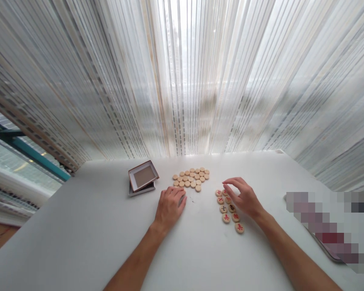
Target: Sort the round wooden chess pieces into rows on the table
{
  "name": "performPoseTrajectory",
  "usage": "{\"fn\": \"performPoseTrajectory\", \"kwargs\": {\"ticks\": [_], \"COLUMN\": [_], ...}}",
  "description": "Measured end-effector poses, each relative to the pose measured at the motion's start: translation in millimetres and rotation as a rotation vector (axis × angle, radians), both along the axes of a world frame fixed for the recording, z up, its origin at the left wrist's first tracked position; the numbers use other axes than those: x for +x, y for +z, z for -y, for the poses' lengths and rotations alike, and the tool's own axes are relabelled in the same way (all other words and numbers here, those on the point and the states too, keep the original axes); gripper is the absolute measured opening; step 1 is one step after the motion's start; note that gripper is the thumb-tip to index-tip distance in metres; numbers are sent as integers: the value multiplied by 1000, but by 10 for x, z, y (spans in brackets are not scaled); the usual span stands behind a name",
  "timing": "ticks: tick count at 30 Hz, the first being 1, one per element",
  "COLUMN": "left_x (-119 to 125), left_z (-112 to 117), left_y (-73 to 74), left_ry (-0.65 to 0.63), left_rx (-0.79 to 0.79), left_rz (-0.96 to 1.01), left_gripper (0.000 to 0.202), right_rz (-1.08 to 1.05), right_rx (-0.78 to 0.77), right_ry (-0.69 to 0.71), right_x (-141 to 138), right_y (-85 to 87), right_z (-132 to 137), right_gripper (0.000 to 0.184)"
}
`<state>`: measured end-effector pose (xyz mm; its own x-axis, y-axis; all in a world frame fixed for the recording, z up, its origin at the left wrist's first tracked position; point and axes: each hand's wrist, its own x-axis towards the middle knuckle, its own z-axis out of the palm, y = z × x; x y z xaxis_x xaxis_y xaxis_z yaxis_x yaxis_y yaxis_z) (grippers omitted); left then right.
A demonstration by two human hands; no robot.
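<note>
Round wooden game discs lie on a white table [87,226]. Several blank-side-up discs [191,178] form a cluster at the far middle. Several face-up discs with red or black characters [229,210] sit in two short columns at the right. My left hand [170,206] rests palm down just below the blank cluster, fingers curled; whether it holds a disc is hidden. My right hand [242,196] hovers over the face-up columns, fingers bent and pinching at the top disc.
A small open cardboard box [143,177] rests on its lid left of the blank discs. A flat dark-edged object [324,242], mostly blurred out, lies at the right edge. Sheer striped curtains [182,81] hang behind the table's far edge.
</note>
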<state>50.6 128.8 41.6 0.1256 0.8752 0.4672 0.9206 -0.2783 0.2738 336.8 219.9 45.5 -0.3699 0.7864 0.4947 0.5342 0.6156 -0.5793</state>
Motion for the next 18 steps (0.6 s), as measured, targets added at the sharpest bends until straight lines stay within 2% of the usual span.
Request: {"fn": "performPoseTrajectory", "kwargs": {"ticks": [5,9,13,18], "left_x": [40,53,30,78], "left_z": [18,19,6,26], "left_y": [1,-14,-28,-31], "left_ry": [-97,-56,-67,-305], "left_rx": [-12,17,-1,-37], "left_rz": [37,48,63,172], "left_gripper": [13,23,18,16], "right_rz": [63,86,92,78], "right_rx": [61,77,83,94], "right_ry": [157,251,287,296], "right_x": [-165,-264,-290,-292], "right_y": [66,78,71,83], "right_z": [206,320,349,357], "right_gripper": [15,15,15,14]}}
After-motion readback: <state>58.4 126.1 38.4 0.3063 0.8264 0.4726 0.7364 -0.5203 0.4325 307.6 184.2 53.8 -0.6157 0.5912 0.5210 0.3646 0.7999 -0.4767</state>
